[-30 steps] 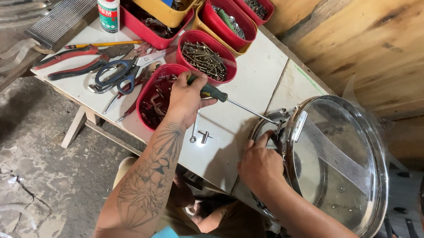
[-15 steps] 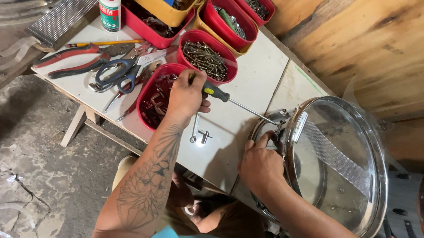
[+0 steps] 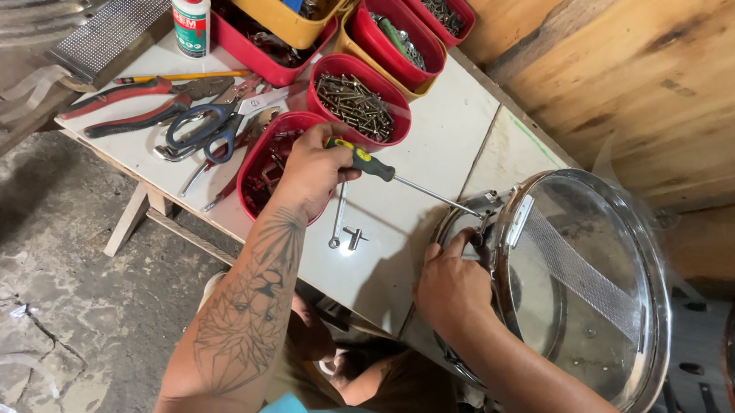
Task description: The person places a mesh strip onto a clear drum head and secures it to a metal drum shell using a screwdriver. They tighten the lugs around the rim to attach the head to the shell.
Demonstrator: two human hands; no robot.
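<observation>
Left hand grips a yellow-handled screwdriver, its tip at the snare drum; right hand clasps the drum's shell just below that tip

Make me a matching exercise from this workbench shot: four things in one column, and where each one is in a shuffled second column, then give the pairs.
Things
1. screwdriver
2. snare drum
3. glue bottle
4. blue-handled scissors

Places
A. upright at the far left end of the bench, beside the red bins
B. lying flat on the bench, next to the red-handled pliers
C. in the left hand, tip at the drum's side hardware
D. on its side at the bench's right edge, steadied by the right hand

Pairs: 1-C, 2-D, 3-A, 4-B
</observation>
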